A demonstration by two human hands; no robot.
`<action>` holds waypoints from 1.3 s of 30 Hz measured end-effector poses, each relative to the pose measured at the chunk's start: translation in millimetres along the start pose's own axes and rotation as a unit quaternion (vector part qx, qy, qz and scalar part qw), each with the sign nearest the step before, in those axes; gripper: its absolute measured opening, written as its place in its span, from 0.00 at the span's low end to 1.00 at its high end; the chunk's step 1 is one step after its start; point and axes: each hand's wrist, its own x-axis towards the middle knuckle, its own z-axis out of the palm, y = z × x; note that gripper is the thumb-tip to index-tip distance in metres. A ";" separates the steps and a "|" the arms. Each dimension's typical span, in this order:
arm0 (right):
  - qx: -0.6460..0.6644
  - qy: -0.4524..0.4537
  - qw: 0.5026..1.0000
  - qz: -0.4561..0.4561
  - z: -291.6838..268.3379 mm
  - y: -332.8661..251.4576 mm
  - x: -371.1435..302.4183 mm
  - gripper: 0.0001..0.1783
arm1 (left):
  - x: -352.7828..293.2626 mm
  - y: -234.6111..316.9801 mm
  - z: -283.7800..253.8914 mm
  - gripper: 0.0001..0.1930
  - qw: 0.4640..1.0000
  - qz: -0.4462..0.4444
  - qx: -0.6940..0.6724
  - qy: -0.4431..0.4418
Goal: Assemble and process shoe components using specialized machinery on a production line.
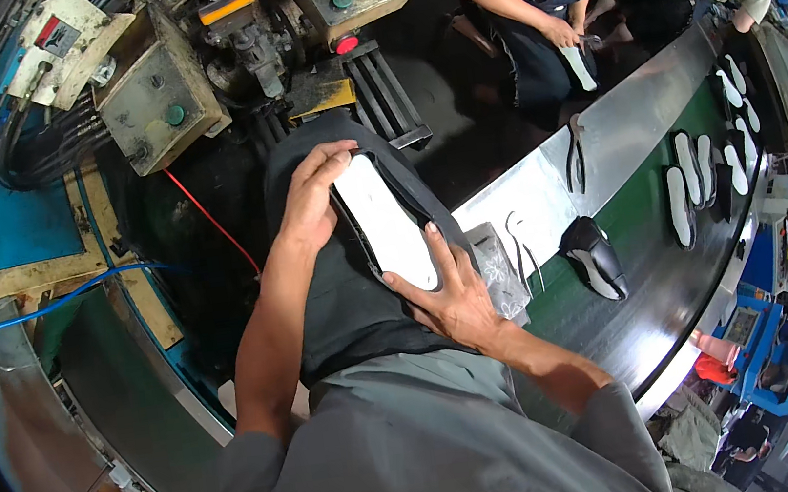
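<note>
On my lap lies a black shoe upper (389,174) turned bottom-up, with a long white insole board (381,223) filling its underside. My left hand (317,192) is closed round one end of the shoe, its fingertips at the board's far edge. Across the near end, my right hand (455,299) grips the shoe, thumb on one side of the white board and index finger along the other. Under the shoe is a dark apron (335,322) over my thighs. The underside of the shoe's grip is hidden by my hands.
At right runs a green conveyor belt (563,343) carrying a black shoe (593,259) and several white-bottomed shoes (690,170). Curved tools (576,155) rest on its metal edge (616,130). A machine (258,56) stands ahead. Co-workers sit beyond; one holds a white-bottomed piece (579,68).
</note>
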 end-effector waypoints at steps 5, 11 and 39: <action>0.013 0.000 1.000 0.007 -0.5 2.1 4.6 0.42 | -1.0 -20.9 14.9 0.11 0.984 0.081 0.134 0.085; 0.043 0.004 0.999 -0.003 -20.8 9.7 15.2 0.42 | -7.0 4.8 -4.6 0.23 0.999 -0.018 0.035 -0.033; 0.019 0.182 0.981 -0.066 -85.2 -30.3 487.3 0.42 | 150.5 -6.6 -122.3 0.29 0.738 0.159 0.627 0.194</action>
